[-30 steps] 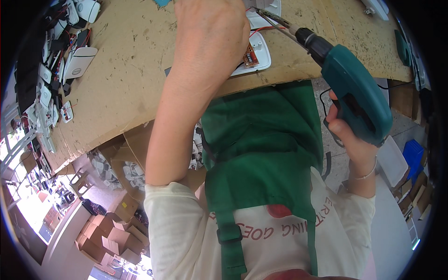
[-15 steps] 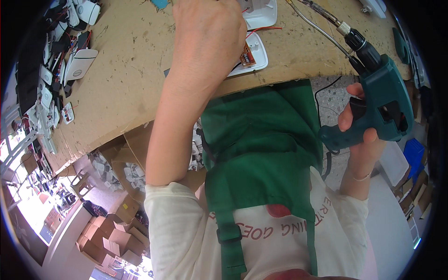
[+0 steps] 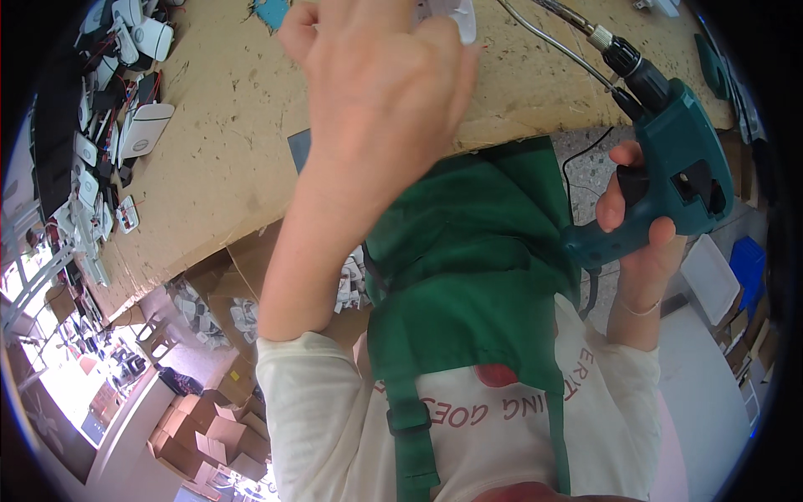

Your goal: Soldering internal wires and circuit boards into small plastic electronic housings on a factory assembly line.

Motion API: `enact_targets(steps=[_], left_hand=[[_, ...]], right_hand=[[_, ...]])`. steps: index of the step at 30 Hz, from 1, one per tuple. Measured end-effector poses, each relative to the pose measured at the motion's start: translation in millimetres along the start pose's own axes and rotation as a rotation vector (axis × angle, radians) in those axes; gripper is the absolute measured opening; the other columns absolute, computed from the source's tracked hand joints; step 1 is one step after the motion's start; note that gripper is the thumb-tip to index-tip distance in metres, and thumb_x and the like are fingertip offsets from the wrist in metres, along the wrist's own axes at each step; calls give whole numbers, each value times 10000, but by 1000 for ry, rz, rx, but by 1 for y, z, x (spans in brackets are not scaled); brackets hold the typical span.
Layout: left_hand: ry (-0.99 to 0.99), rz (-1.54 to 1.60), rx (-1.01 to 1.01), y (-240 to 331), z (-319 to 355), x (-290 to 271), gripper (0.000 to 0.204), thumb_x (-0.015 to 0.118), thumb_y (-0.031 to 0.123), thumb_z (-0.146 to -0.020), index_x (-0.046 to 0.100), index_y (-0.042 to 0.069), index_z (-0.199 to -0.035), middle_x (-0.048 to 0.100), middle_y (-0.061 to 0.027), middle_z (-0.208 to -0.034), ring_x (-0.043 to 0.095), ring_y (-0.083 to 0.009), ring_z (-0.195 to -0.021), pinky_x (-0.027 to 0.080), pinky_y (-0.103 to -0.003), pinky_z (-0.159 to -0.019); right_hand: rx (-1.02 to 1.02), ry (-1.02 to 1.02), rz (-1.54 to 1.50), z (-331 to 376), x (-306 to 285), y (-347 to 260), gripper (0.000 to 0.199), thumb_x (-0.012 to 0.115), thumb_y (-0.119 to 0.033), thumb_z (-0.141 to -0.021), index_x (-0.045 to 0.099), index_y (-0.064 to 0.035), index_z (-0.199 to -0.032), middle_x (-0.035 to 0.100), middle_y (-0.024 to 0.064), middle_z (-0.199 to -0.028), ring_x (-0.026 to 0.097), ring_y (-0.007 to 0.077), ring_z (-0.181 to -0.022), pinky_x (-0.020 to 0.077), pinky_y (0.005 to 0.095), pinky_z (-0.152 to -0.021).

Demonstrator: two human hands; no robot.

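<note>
Just past table edge point(image 3: 535, 125), right hand point(image 3: 657, 248), gripped teal tool point(image 3: 679, 151)

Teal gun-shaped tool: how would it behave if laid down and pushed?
The teal tool should stay rigid, as it looks hard and moulded. It would probably pivot rather than roll, since its handle juts sideways. The slender metal tube might bend if knocked, being exposed.

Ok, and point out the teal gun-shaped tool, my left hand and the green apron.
Teal gun-shaped tool point(image 3: 667, 149): head view, on its housing.
Left hand point(image 3: 378, 79): head view, on the back of the hand.
Green apron point(image 3: 468, 247): head view, on the cloth of its front.
</note>
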State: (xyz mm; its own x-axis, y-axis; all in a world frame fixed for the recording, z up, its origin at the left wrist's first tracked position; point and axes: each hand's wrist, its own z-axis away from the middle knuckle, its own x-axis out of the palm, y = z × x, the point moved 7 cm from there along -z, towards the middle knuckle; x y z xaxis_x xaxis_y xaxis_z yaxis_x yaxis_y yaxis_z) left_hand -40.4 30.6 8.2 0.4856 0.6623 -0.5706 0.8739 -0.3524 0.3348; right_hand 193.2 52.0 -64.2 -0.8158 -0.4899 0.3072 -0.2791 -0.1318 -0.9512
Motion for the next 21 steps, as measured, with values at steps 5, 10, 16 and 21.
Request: enact_targets(steps=[5, 10, 16, 21], left_hand=[[91, -200, 283, 1, 32, 17, 80, 589, 81, -753, 615, 6, -766, 580, -138, -1057, 524, -295, -988, 345, -436, -866], [-446, -313, 14, 8, 18, 21, 86, 544, 60, -765, 610, 5, -778, 575, -130, -993, 539, -292, -941, 356, -433, -847], [-454, -353, -23, 7, 23, 28, 55, 623, 43, -685, 604, 24, -732, 575, -124, -863, 564, -278, -834, 351, -411, -752], [-431, -380, -7, 5, 24, 32, 119, 617, 16, -571, 524, 48, -638, 541, -111, -682, 571, -261, -735, 313, -387, -637]], right_hand=[[-22, -27, -13, 0, 4, -1, 840, 773, -400, -787, 389, 100, -1342, 553, 269, -1209, 623, 178, -694, 503, 255, -549], [43, 73, -13, 3, -3, 1, 896, 808, -430, -731, 386, 41, -1366, 553, 199, -1238, 582, 126, -679, 501, 247, -554], [29, 56, -61, 3, -8, 2, 887, 801, -408, -749, 358, 17, -1391, 535, 201, -1259, 574, 136, -699, 494, 251, -566], [12, 47, -71, 3, -8, 1, 877, 799, -396, -756, 357, 16, -1392, 533, 203, -1262, 568, 136, -703, 490, 252, -568]])
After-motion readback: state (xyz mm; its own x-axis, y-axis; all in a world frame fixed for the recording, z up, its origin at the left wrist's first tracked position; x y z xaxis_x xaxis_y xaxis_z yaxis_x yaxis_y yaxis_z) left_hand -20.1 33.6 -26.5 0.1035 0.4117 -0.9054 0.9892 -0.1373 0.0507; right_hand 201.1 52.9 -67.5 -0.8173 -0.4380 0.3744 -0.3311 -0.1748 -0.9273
